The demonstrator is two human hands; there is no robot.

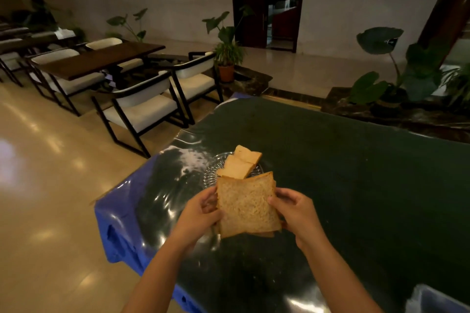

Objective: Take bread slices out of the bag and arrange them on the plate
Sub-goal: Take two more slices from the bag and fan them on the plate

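A stack of brown bread slices (246, 207) is held up between both hands, just in front of the plate. My left hand (201, 213) grips its left edge and my right hand (296, 211) grips its right edge. Beyond the stack a clear glass plate (212, 171) lies on the dark table, with two bread slices (240, 164) overlapping on it. The near part of the plate is hidden by the held stack. No bag is visible around the bread.
The dark green tabletop (343, 173) has a blue left edge (119, 226) and a white powdery smear (190, 157) beside the plate. A blue and white thing (437, 300) sits at the bottom right corner. Chairs and tables (142, 99) stand to the left on the floor.
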